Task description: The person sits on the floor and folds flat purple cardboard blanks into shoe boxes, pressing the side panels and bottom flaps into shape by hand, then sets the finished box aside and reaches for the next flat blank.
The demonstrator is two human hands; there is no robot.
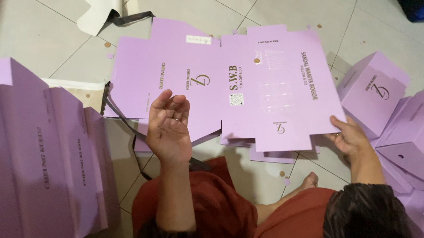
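Flat lilac box blank (271, 84) lies unfolded on top of a stack of same blanks (165, 71) on the tiled floor (30, 38), in front of the seated person's knees. Right hand (349, 138) pinches the blank's near right corner, fingers curled under the edge, thumb on top. Left hand (168, 129) is open and relaxed, palm up, fingers loosely bent, holding nothing, hovering over the stack's left part (a ring shows on one finger).

Risks, as a judgement: one-corner grip only, so the sheet may sag, crease off its score lines, or drag the blank beneath along with it. Black strap (117, 118) running under the stack's left edge could snag a lifted sheet. Folded boxes (412, 129) crowd the right side; a wide swing could knock them. Upright blanks (42, 152) at left lean close and may tip.
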